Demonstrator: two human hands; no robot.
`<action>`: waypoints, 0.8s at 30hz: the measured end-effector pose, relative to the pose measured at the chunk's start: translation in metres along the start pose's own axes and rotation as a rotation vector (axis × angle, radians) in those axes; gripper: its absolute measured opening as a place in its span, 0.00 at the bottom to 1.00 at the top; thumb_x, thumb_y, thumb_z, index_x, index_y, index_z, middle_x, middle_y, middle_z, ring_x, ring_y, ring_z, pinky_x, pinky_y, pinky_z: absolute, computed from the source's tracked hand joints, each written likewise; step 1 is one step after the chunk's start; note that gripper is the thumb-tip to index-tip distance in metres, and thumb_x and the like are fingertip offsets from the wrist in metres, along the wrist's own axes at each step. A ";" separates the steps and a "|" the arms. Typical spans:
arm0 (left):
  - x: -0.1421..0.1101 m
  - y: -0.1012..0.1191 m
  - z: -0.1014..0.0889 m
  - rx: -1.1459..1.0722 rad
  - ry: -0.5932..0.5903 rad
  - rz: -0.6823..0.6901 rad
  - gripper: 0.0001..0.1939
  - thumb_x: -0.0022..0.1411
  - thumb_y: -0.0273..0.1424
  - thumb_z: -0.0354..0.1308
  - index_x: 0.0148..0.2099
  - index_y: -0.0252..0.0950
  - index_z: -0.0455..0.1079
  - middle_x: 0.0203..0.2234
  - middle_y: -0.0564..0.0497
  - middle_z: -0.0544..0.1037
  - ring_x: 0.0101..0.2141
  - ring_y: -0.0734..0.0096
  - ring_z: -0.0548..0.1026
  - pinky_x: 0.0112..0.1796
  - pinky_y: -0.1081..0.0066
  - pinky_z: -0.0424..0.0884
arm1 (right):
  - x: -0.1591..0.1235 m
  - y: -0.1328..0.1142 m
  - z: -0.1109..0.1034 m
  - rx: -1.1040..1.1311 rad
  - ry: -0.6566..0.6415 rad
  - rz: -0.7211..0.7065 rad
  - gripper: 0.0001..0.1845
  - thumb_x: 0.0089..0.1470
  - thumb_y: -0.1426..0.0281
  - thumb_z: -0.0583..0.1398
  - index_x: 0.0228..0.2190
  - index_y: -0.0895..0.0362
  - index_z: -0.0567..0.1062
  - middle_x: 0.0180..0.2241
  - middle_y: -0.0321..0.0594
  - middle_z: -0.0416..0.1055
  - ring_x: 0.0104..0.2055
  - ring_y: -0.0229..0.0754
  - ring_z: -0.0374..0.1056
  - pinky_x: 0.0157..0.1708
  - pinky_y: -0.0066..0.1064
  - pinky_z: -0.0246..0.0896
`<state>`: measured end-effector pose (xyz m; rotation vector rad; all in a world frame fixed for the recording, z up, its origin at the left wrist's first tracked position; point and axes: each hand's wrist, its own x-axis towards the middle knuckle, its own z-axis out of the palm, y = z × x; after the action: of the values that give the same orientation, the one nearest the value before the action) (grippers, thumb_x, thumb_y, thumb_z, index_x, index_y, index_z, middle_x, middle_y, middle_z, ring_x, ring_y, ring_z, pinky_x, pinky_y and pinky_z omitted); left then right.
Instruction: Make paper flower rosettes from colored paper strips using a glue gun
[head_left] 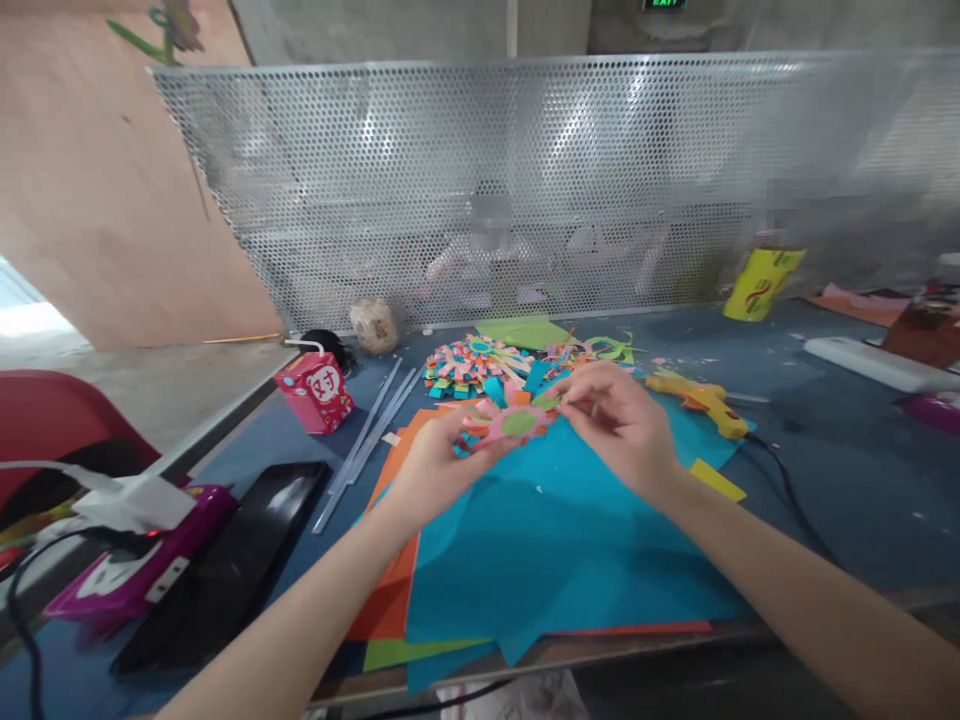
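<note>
Sporting multicoloured petals, paper flower (517, 424): pink ring, green centre.

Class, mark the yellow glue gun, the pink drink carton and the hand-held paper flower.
Glue gun (702, 398): head view, on its body.
Drink carton (322, 391): head view, on its printed front.
Paper flower (517, 424): head view, on its green centre.

Lower edge of paper flower (517, 424) is partly covered by the left hand (442, 460); tip of a green petal (546, 401) is hidden by the right hand (619, 428). A person (487, 260) is blurred behind perforated screen (360, 150). Exit sign (664, 4) is cut by the top edge, red chair (60, 420) by the left.
</note>
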<state>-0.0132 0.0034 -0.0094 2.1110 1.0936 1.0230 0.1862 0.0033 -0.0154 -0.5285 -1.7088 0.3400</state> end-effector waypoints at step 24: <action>-0.015 0.023 -0.022 1.135 0.489 0.820 0.08 0.56 0.22 0.56 0.39 0.35 0.71 0.30 0.54 0.79 0.30 0.68 0.71 0.33 0.64 0.61 | -0.004 -0.052 0.005 -0.900 -0.122 -0.472 0.10 0.45 0.72 0.63 0.34 0.52 0.72 0.29 0.39 0.72 0.35 0.45 0.65 0.42 0.44 0.62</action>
<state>-0.0264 -0.0184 0.0144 3.5387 1.1876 1.5593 0.1738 -0.0426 0.0063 -0.7197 -1.9929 -0.7898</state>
